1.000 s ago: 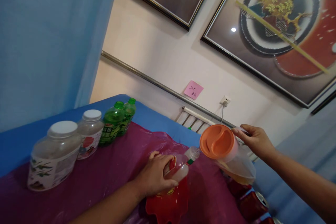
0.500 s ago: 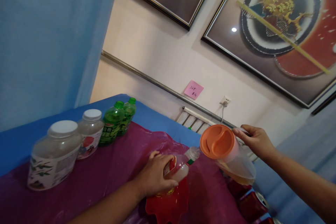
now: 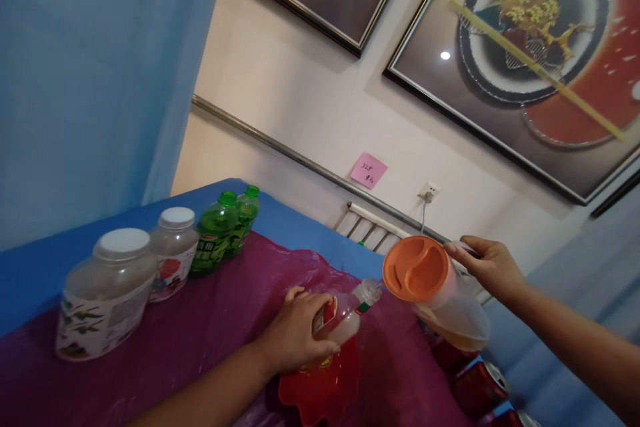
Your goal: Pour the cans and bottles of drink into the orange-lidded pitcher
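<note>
Wrapped around a clear plastic bottle (image 3: 345, 327) with a red label is my left hand (image 3: 295, 330). The bottle tilts to the right above a red tray with a wavy rim (image 3: 325, 393). My right hand (image 3: 493, 267) grips the handle of a translucent pitcher (image 3: 457, 310) with an orange lid (image 3: 416, 268). The pitcher is tipped toward the bottle, its lid close to the bottle's open mouth, and brownish liquid lies along its lower side. Whether liquid is passing between the two is too small to tell.
Two clear jars with white lids (image 3: 107, 300) (image 3: 173, 253) and two green bottles (image 3: 215, 233) (image 3: 246, 217) stand at left on the purple plastic sheet (image 3: 200, 340). Several red cans (image 3: 480, 387) line the right edge. Behind are a wall pipe (image 3: 280, 141) and a socket (image 3: 429, 192).
Both hands keep their holds on the bottle and the pitcher. The pitcher has shifted very slightly to the right; otherwise the scene looks almost the same.
</note>
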`<state>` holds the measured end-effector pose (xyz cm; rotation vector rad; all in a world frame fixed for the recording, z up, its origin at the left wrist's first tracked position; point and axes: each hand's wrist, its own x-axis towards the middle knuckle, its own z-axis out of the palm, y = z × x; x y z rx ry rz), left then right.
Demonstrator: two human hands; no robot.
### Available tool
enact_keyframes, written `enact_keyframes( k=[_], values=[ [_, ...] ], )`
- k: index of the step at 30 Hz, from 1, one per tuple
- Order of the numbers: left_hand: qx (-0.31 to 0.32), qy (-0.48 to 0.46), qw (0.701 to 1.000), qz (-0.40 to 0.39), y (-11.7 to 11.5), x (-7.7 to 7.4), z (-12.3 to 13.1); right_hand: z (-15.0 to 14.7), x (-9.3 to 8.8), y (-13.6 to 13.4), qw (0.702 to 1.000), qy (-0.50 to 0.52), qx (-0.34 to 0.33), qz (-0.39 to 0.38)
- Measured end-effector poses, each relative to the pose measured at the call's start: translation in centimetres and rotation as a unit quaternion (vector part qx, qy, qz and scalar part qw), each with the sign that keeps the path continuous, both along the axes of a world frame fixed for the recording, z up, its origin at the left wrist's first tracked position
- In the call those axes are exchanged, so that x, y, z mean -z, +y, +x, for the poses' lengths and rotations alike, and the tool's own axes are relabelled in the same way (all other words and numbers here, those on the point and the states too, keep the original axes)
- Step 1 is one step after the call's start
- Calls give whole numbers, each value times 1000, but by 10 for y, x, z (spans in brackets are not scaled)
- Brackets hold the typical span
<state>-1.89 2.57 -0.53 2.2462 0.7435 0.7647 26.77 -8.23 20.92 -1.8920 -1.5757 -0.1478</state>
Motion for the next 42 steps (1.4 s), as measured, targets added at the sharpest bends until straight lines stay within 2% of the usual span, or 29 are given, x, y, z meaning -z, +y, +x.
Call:
enact_keyframes(
  k=[14,42],
  values=[
    [1,-15,1000,15,2,5,0,6,2,0,1000,4,-20,11],
    [0,-8,1000,7,0,0,-1,3,1,-3,1000,4,0,-1]
  ],
)
